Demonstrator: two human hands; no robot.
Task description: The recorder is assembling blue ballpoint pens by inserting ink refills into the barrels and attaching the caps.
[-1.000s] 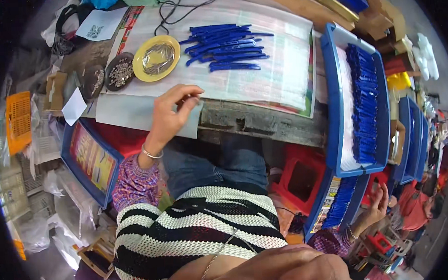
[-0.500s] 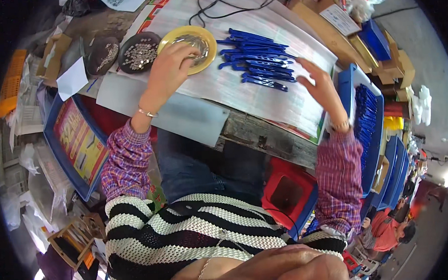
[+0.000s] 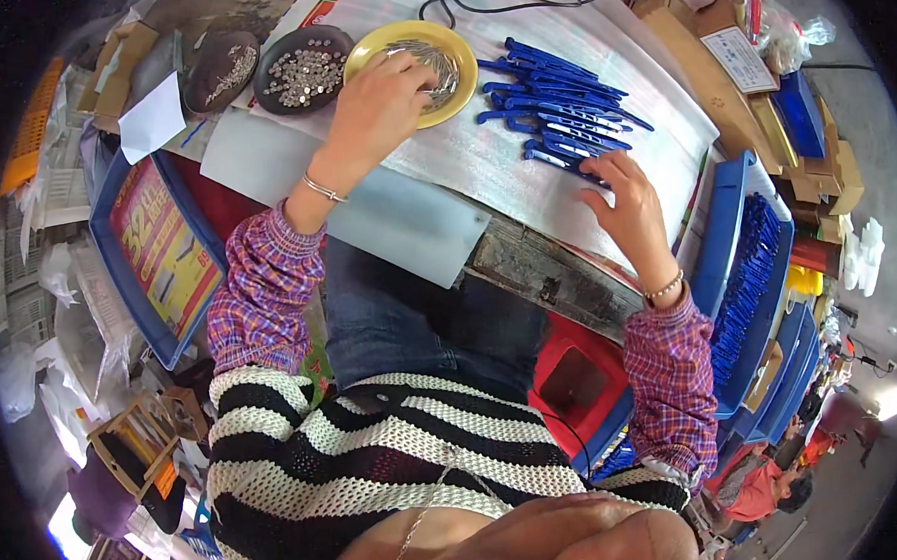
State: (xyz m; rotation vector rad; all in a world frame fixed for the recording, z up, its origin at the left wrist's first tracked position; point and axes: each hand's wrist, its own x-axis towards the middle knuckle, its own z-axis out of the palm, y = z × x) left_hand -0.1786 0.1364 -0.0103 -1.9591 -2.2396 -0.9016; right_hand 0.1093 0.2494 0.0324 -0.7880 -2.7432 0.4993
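Observation:
My left hand (image 3: 379, 108) reaches over the yellow bowl (image 3: 468, 84), its fingers bent down together among thin silver metal pieces (image 3: 437, 58). Whatever is between those fingertips is hidden. My right hand (image 3: 628, 207) is by the near end of a heap of long, slender blue plastic pieces (image 3: 561, 100). Its thumb and fingers are apart, and the fingertips touch or nearly touch the nearest blue piece. Left of the bowl, a dark dish (image 3: 265, 86) holds small round silver discs. A second dark dish (image 3: 198, 89) beyond it holds smaller silver bits.
A blue crate (image 3: 719, 230) filled with blue pieces stands at the right. Black cable (image 3: 517, 7) loops across the table's far side. A grey sheet (image 3: 401, 222) lies along the near edge. Another blue tray (image 3: 176, 342) is at the left. Cardboard boxes (image 3: 689, 64) line the far right.
My right hand has drawn nearer to me and closed in on the near end of the blue heap. My left hand remains in the yellow bowl. The whole view has shifted slightly.

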